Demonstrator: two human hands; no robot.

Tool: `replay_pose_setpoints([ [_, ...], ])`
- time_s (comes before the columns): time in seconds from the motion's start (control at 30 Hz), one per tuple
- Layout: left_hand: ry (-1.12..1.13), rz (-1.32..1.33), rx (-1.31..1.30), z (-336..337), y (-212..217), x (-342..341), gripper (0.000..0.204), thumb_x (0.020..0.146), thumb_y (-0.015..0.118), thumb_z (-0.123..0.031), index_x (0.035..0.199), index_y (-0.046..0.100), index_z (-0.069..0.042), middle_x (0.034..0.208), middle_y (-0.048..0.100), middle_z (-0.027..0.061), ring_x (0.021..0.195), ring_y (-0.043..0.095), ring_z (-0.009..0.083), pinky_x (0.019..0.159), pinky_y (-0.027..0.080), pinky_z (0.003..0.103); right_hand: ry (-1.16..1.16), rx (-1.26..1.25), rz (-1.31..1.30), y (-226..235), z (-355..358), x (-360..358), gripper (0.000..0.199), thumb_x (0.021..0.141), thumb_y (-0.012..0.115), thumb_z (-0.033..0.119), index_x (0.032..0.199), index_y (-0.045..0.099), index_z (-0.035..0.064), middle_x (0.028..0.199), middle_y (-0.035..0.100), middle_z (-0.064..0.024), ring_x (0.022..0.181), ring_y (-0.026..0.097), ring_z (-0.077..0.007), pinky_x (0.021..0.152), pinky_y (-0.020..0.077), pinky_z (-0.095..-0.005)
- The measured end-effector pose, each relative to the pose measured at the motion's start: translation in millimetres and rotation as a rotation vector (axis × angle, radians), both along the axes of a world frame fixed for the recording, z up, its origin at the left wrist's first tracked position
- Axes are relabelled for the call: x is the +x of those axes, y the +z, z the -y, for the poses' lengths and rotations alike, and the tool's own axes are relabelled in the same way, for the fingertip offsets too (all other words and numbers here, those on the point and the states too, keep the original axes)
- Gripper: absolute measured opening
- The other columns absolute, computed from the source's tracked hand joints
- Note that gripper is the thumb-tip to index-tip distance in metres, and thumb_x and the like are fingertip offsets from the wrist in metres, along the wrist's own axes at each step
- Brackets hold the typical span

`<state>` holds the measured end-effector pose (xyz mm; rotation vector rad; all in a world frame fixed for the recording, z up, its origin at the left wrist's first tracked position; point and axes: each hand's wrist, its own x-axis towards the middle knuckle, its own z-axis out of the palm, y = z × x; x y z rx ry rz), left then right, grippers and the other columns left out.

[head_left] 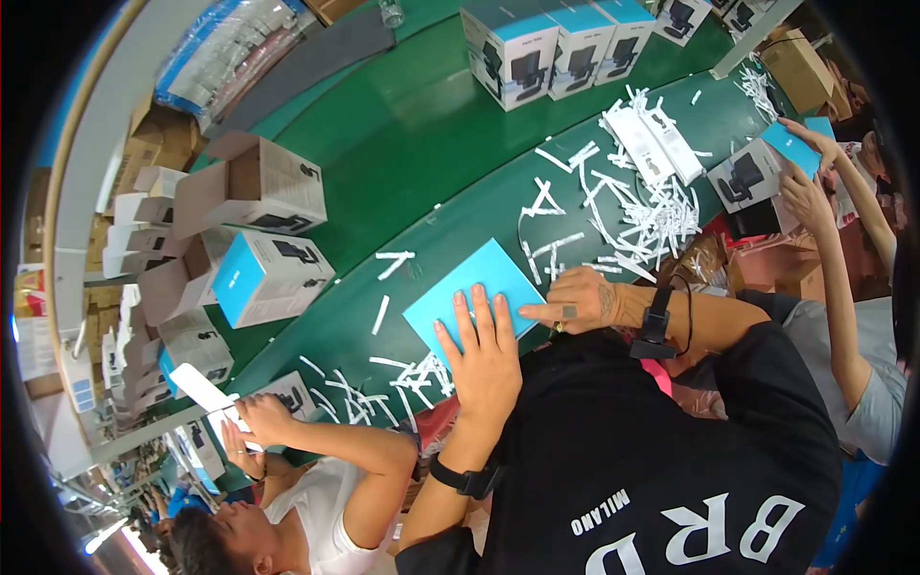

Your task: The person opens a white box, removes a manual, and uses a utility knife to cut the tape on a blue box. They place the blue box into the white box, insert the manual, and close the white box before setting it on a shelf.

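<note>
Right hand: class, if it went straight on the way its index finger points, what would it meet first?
The right hand would most likely meet the left hand, which rests on the blue box top just ahead of that finger; their relative heights are hard to judge.

White lettering across black shirt at five o'clock, small print on cartons at one o'clock, on blue-and-white carton at nine

Place: a factory-style packing line
Long green worktop: runs past several people
Printed cartons: matching, blue-and-white, standing in a row
Paper strips: white, strewn in heaps
Co-workers: one on either side
</note>
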<state>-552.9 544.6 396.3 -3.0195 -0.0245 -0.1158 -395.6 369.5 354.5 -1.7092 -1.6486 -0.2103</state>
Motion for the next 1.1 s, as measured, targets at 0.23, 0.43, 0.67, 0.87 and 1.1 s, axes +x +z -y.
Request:
replay_pose_setpoints([
  [0.23,0.051,0.05,-0.376,-43.7,31.7,25.9,0.091,0.074,0.08,-0.038,0.153,0.042,-0.013,0.154,0.032,0.0288,0.143,0.03,0.0498,0.114,0.023,0.069,-0.079,0.06,-0.026,10.7,-11.2,-1.1,0.055,0.074,0.089,0.024,0.124,0.068,0.0169,0.064,0.057,0.0009,0.055,0.059,-0.0193,0.05,0.0466,-0.0328],
  [0.43,-0.096,-0.131,-0.325,-78.5,61.0,6.7,0.105,0.056,0.09,-0.036,0.151,0.047,-0.02,0.136,0.042,0.0297,0.13,0.04,0.0481,0.11,0.032,0.062,-0.163,-0.002,-0.424,21.2,6.5,-0.3,0.051,0.074,0.091,0.023,0.119,0.068,0.0155,0.059,0.051,0.0019,0.051,0.053,-0.0143,0.049,0.0411,-0.0297],
  [0.67,0.219,0.303,-0.625,-117.6,42.7,163.3,0.098,0.051,0.088,-0.034,0.143,0.056,-0.021,0.136,0.043,0.0289,0.125,0.042,0.0463,0.107,0.041,0.053,-0.736,0.208,-1.491,-60.5,138.2,22.7,0.037,0.087,0.059,0.0,0.123,0.057,0.0085,0.078,0.055,0.0011,0.064,0.055,-0.0093,0.056,0.0428,-0.024],
  [0.87,0.577,0.28,-0.616,-148.9,41.0,336.8,0.095,0.06,0.085,-0.049,0.145,0.054,-0.019,0.145,0.04,0.0323,0.133,0.042,0.0472,0.11,0.039,0.052,-0.856,0.06,-1.648,-14.4,88.7,18.9,0.021,0.093,0.063,0.011,0.113,0.066,0.0044,0.077,0.061,-0.0029,0.068,0.059,-0.0127,0.059,0.046,-0.0279],
  [1.1,0.18,0.405,-0.158,-204.3,45.7,314.1,0.083,0.079,0.075,-0.053,0.145,0.053,-0.009,0.134,0.059,0.0269,0.132,0.051,0.0388,0.106,0.041,0.053,-1.056,-0.153,-0.906,-134.5,180.2,111.4,0.028,0.089,0.069,0.011,0.115,0.068,0.0012,0.081,0.061,-0.0039,0.073,0.055,-0.0131,0.066,0.0466,-0.0308],
])
